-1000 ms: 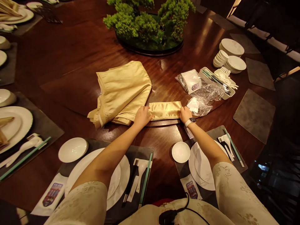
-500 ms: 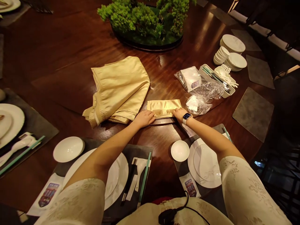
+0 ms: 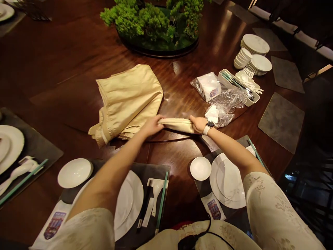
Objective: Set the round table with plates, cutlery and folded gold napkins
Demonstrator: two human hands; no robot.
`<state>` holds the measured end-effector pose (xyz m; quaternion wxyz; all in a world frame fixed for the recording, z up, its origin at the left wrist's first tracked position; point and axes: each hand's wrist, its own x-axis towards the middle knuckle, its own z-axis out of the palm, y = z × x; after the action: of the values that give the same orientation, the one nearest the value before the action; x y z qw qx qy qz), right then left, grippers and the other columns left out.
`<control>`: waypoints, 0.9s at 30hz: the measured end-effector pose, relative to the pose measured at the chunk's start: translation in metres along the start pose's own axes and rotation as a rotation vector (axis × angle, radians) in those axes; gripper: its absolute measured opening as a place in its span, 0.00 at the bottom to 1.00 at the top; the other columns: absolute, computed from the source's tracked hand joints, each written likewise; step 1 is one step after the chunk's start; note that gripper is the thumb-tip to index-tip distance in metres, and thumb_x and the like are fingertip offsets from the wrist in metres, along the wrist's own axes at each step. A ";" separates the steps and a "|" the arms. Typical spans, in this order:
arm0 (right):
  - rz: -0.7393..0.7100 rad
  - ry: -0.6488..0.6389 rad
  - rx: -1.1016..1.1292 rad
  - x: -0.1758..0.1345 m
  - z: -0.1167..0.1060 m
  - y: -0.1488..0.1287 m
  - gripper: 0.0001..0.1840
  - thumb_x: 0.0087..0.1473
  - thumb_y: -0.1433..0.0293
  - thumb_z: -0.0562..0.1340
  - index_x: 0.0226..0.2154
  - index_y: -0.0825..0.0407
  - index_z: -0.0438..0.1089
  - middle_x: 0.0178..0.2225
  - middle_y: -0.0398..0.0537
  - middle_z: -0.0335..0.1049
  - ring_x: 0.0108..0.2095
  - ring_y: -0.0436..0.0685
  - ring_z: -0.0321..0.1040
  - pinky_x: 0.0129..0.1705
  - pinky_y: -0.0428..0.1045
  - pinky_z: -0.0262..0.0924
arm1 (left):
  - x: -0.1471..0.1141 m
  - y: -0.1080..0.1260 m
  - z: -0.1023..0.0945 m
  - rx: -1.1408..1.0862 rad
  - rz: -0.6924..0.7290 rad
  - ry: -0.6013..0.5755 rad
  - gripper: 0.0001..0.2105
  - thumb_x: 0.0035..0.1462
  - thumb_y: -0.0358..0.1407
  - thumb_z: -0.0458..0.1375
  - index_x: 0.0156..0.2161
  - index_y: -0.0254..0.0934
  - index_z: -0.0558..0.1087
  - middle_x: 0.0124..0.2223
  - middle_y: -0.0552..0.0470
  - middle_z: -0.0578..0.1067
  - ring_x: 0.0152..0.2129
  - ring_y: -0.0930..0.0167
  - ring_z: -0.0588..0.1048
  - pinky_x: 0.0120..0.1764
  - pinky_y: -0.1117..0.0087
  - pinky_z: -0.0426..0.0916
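Between my two hands is a gold cloth napkin [image 3: 178, 124], folded into a narrow strip. My left hand [image 3: 154, 125] grips its left end, and my right hand [image 3: 198, 124], with a watch on the wrist, grips the right end. The strip is tilted so that its folded layers show along the upper edge. Left of it lies a pile of larger gold cloths [image 3: 130, 97], partly folded, close to my left hand. A clear plastic bag [image 3: 229, 97] with white packets lies just beyond my right hand.
A round planter of greenery [image 3: 156, 27] stands at the table's middle. To the right are stacked plates [image 3: 256, 43], small bowls [image 3: 242, 58] and a chopstick tray [image 3: 253, 100]. Place settings with a left bowl [image 3: 75, 173] and right bowl [image 3: 200, 168] line the near edge.
The napkin strip was lying flat under my fingertips. Now my hands have closed on its ends, and it is narrower, raised and turned on edge.
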<state>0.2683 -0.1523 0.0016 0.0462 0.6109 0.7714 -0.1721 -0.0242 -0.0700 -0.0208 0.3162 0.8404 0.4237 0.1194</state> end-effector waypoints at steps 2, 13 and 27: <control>-0.089 0.069 0.183 -0.015 0.008 -0.001 0.21 0.64 0.68 0.51 0.58 0.56 0.59 0.42 0.56 0.76 0.42 0.62 0.73 0.44 0.52 0.63 | 0.006 -0.005 -0.021 -0.214 -0.036 0.038 0.20 0.53 0.38 0.59 0.52 0.37 0.71 0.38 0.51 0.75 0.31 0.69 0.72 0.37 0.69 0.69; -0.155 0.087 0.520 -0.015 0.090 -0.025 0.18 0.59 0.75 0.50 0.49 0.53 0.65 0.45 0.55 0.73 0.45 0.58 0.69 0.51 0.53 0.63 | 0.041 -0.012 0.022 -0.169 -0.341 0.135 0.19 0.48 0.34 0.64 0.47 0.34 0.72 0.36 0.49 0.74 0.32 0.68 0.72 0.40 0.67 0.69; 0.211 -0.333 1.470 -0.013 0.051 -0.026 0.12 0.48 0.68 0.57 0.38 0.52 0.67 0.27 0.42 0.67 0.24 0.50 0.63 0.27 0.46 0.62 | -0.001 -0.010 0.091 0.196 0.305 0.081 0.22 0.68 0.41 0.47 0.61 0.36 0.71 0.65 0.43 0.68 0.65 0.61 0.62 0.68 0.54 0.53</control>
<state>0.2399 -0.1864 -0.0374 -0.2407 0.5208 0.3786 -0.7263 0.0115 -0.1058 -0.0968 0.1938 0.9161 0.3133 0.1579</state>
